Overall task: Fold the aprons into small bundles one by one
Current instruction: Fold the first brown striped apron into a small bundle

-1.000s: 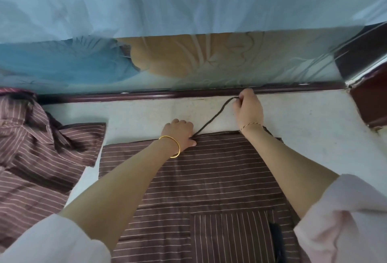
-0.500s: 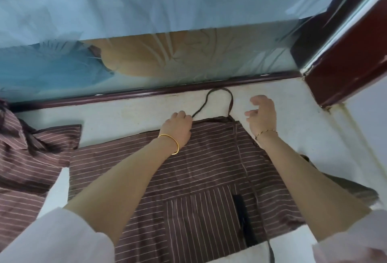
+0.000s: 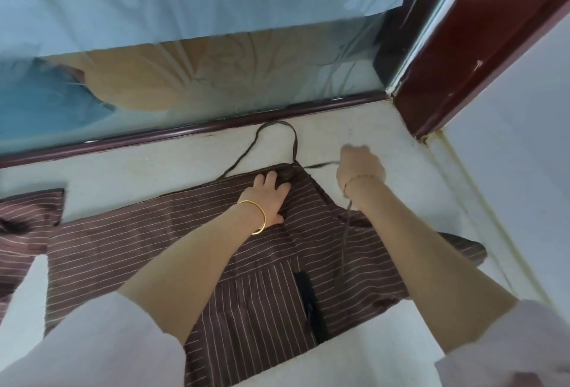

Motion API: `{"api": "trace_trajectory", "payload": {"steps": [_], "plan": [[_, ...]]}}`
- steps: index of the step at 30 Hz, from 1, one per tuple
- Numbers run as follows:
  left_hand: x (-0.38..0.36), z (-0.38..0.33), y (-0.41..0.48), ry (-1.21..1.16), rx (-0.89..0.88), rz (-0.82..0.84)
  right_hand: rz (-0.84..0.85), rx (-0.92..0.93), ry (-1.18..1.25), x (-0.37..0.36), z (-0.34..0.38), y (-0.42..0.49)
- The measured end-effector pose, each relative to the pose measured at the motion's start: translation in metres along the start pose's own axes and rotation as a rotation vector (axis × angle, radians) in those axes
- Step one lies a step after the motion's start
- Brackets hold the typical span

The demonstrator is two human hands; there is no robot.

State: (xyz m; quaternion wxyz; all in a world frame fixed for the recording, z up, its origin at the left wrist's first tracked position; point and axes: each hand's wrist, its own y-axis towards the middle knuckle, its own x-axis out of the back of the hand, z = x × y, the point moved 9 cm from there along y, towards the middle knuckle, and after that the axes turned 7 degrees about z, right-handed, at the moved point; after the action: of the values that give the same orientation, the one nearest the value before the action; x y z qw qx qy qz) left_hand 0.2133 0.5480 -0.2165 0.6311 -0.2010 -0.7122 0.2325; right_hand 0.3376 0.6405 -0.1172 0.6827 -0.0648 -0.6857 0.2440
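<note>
A brown apron with thin pale stripes [image 3: 172, 232] lies spread flat on the pale floor [image 3: 154, 167], its front pocket towards me. Its dark neck loop [image 3: 274, 127] lies on the floor by the far edge. My left hand [image 3: 268, 195] presses flat on the apron's top edge with straight fingers. My right hand [image 3: 359, 164] is lifted just right of that edge, fingers curled round a thin dark tie string [image 3: 345, 232] that runs from the apron's top corner through the fist and hangs down over the cloth.
More striped brown cloth [image 3: 24, 232] lies heaped at the left. A dark wooden rail [image 3: 185, 135] under a blue-covered glass panel closes the far side. A dark red door frame [image 3: 462, 62] and white wall [image 3: 509, 155] stand at the right.
My right hand let go of the neck loop, which now lies on the floor, and took hold of the tie string. My left hand shifted right along the top edge. The view swung right.
</note>
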Motion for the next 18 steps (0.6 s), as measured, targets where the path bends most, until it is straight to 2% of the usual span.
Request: {"api": "trace_trajectory", "payload": {"steps": [3, 5, 7, 10, 13, 16, 18], "plan": [[-0.007, -0.016, -0.007, -0.031, -0.050, 0.019, -0.246, 0.115, 0.064, 0.059, 0.020, 0.015], [-0.013, -0.026, -0.009, -0.074, -0.080, 0.037, -0.266, 0.252, 0.115, 0.069, 0.039, 0.029], [-0.013, -0.027, -0.009, -0.173, -0.078, 0.022, -0.206, 0.324, 0.196, 0.061, 0.050, 0.040], [0.006, -0.012, -0.004, -0.303, -0.036, -0.084, -0.085, 0.279, 0.273, 0.021, 0.043, 0.042], [0.025, -0.009, 0.001, -0.242, -0.099, -0.171, 0.048, 0.197, 0.327, -0.033, 0.028, 0.042], [0.036, -0.020, 0.013, -0.200, -0.162, -0.208, -0.023, 0.069, 0.493, -0.057, 0.011, 0.042], [0.042, -0.019, 0.025, -0.171, -0.097, -0.219, -0.112, 0.025, 0.619, -0.061, 0.004, 0.038]]}}
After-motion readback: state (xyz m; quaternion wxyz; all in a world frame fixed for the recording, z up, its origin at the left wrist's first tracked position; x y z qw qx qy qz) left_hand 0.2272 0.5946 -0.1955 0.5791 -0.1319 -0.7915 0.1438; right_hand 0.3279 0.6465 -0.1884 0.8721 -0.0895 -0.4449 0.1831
